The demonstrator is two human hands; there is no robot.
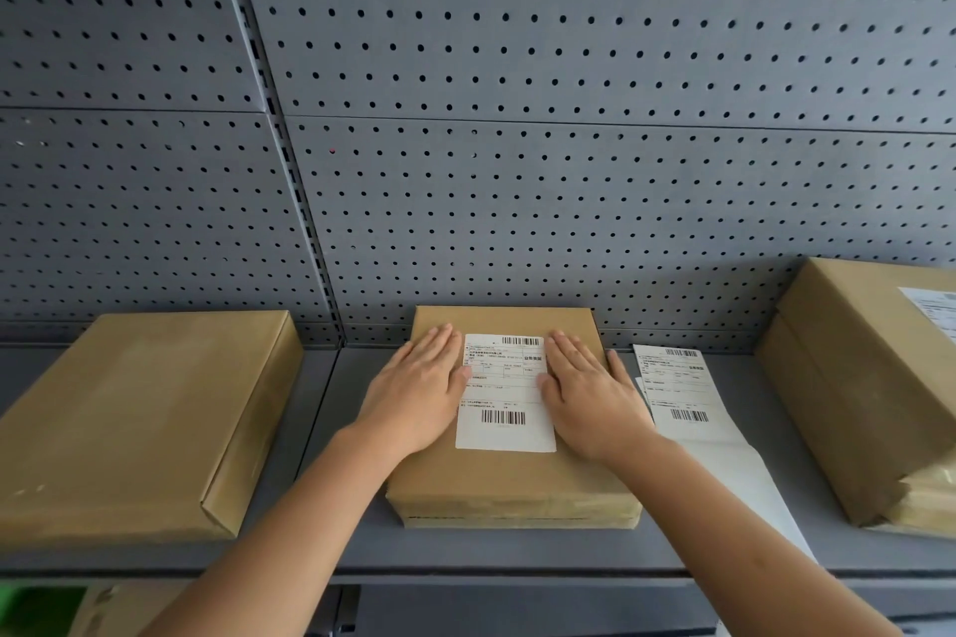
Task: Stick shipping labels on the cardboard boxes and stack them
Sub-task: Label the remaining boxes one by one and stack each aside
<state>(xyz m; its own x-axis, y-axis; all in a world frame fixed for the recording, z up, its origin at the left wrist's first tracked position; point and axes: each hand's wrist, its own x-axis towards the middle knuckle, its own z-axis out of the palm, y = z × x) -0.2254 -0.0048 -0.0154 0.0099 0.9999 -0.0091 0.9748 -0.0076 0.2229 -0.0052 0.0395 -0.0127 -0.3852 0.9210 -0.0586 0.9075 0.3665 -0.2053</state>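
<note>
A flat cardboard box [509, 478] lies in the middle of the grey shelf [517, 548]. A white shipping label [504, 391] with barcodes sits on its top. My left hand [419, 388] lies flat on the box, its thumb touching the label's left edge. My right hand [587, 396] lies flat on the label's right edge. Both palms face down with fingers together, holding nothing. An unlabelled box [139, 424] lies to the left. On the right, a labelled box [869, 378] lies on top of another box.
More white label sheets [688, 404] lie on the shelf right of the middle box, partly under my right forearm. A grey pegboard wall [517, 119] rises behind the shelf. Something green [36, 610] shows below the shelf's front edge at the left.
</note>
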